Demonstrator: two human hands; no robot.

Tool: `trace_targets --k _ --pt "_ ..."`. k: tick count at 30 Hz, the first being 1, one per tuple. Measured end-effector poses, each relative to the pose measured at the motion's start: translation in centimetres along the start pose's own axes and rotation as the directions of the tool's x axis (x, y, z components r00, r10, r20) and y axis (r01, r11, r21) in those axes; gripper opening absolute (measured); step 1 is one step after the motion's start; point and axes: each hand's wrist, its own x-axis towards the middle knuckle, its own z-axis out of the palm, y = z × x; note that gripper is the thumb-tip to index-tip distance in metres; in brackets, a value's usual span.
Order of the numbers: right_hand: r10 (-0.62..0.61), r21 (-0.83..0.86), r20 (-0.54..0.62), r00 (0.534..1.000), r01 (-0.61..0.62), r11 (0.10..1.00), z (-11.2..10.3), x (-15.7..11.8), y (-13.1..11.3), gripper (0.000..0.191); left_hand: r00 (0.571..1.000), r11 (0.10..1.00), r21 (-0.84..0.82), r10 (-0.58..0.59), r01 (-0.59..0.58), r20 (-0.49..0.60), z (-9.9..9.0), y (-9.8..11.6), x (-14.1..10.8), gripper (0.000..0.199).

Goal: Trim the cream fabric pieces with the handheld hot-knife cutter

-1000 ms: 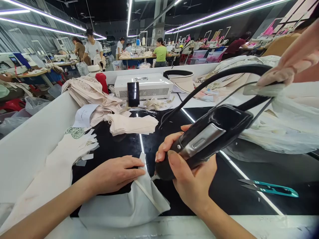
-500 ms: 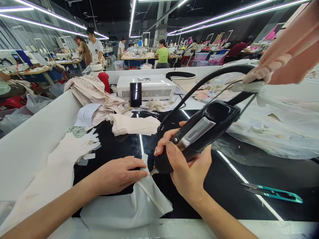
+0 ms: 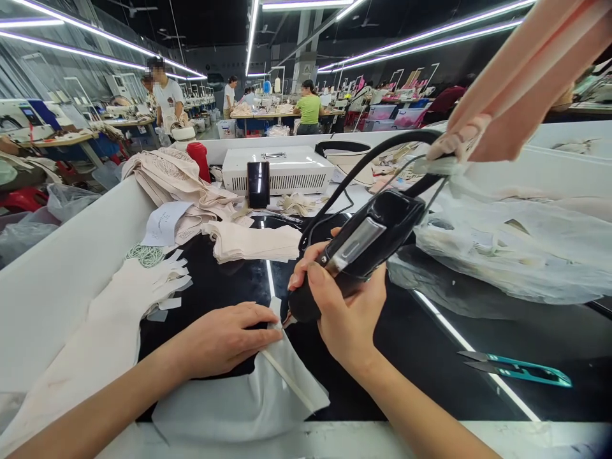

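Note:
My left hand (image 3: 234, 338) rests low over the dark glossy tabletop, its thumb and fingers closed on the narrow upper end of a white fabric piece (image 3: 229, 405). A thin raised strip runs along that fabric toward its lower right corner. My right hand (image 3: 351, 319) is wrapped round a black corded hand tool (image 3: 377, 223) with a silver lever on its side. The tool's rounded lower end is close to my left fingertips, beside the fabric's narrow end; whether its tip touches the fabric is hidden. Pink cloth (image 3: 521, 83) is tied at the tool's cable and hangs from the upper right.
Teal thread snips (image 3: 521, 370) lie on the right. Folded cream fabric (image 3: 258, 241) and layered pale pieces (image 3: 105, 325) lie ahead and left. A phone (image 3: 258, 185) leans on a white vented box (image 3: 296, 167). Clear plastic bags (image 3: 516, 261) cover the right side. Co-workers are in the background.
My right hand and the tool have shifted slightly left, the tied pink cloth with them. My left hand stays on the fabric. The view has turned a little.

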Motion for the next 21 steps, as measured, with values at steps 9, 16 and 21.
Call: trace_targets --k 9,16,21 --pt "0.014 -0.062 0.026 1.0 -0.012 0.998 0.2 0.2 0.5 0.03 0.999 0.998 -0.057 -0.04 0.041 0.02 -0.2 0.0 -0.2 0.032" --pt "-0.014 -0.103 0.056 0.998 0.02 0.994 -1.2 0.8 -0.2 0.035 0.992 0.99 -0.062 -0.126 0.126 0.004 -0.7 0.4 0.2 0.032" --pt "-0.018 -0.149 0.103 0.995 0.033 0.988 -3.6 1.7 -1.1 0.044 0.991 0.993 0.012 -0.116 0.117 -0.065 0.0 2.1 1.5 0.025"
